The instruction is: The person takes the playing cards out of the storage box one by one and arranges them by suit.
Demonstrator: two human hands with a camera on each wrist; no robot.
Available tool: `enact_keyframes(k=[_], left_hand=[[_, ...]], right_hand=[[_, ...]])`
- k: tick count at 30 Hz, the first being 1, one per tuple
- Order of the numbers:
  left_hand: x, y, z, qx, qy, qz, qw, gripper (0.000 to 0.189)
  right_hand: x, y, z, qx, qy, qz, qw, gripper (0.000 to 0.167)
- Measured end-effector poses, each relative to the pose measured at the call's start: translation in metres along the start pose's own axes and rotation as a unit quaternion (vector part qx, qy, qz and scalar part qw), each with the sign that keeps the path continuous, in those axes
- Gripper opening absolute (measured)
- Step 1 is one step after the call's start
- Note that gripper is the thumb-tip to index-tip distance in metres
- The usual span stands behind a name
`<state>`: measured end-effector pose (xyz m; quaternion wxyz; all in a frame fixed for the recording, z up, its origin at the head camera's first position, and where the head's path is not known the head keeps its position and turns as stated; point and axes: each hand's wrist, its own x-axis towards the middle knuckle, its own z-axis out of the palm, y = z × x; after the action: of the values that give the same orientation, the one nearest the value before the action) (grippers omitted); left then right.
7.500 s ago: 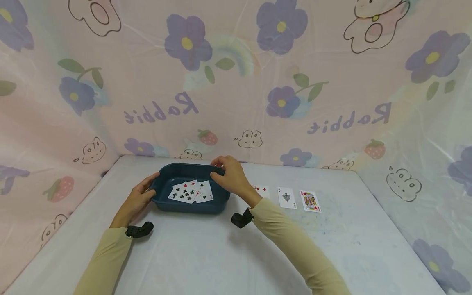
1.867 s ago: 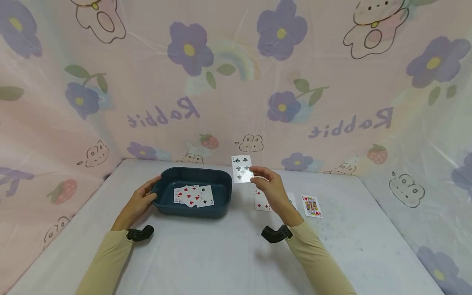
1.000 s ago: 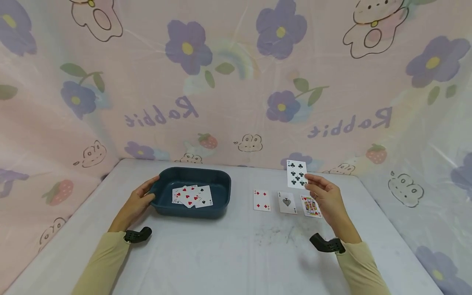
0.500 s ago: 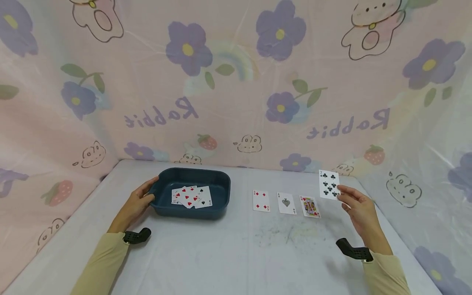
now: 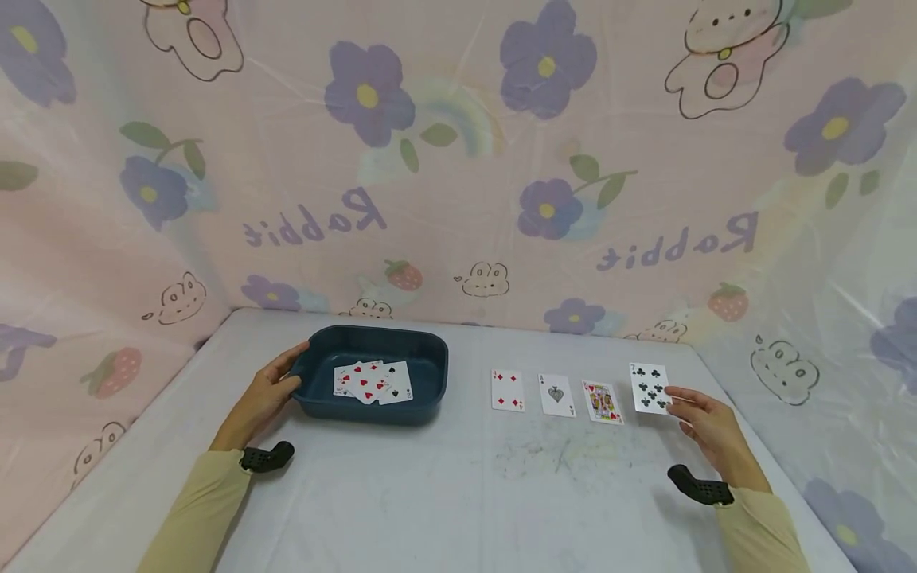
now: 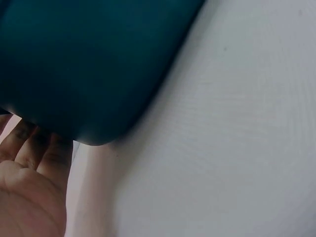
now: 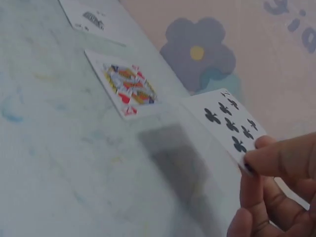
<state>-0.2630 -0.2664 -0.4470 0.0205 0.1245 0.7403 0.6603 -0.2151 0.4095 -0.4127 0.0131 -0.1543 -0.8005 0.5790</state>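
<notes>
At the left end of a dark blue-green plastic basin (image 5: 430, 374), my left hand (image 5: 261, 398) holds the rim; in the left wrist view its fingers (image 6: 34, 148) lie against the wall. Several playing cards (image 5: 368, 383) overlap inside, a heart card on top. My right hand (image 5: 716, 434) pinches a seven of clubs (image 5: 648, 388) by its right edge, thumb and fingers on either side. The right wrist view shows that card (image 7: 222, 116) tilted above the table, its shadow beneath. Left of it lies the king of hearts (image 5: 603, 402).
The ace of spades (image 5: 556, 395) and the four of diamonds (image 5: 507, 391) continue a face-up row on the white table (image 5: 401, 493). Behind and at both sides hangs a printed curtain (image 5: 458, 175), meeting the table's back edge.
From the basin, my right hand has carried the seven of clubs rightward past the row. It has come down beside the king of hearts. My left hand has stayed at the basin.
</notes>
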Motion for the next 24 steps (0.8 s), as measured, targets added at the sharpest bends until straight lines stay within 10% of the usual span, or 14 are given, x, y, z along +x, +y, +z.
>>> enact_keyframes(k=[24], left_hand=[[-0.001, 0.000, 0.000, 0.006, -0.001, 0.003, 1.0000, 0.066]], right_hand=[[0.019, 0.019, -0.007, -0.185, -0.003, -0.012, 0.9826, 0.051]])
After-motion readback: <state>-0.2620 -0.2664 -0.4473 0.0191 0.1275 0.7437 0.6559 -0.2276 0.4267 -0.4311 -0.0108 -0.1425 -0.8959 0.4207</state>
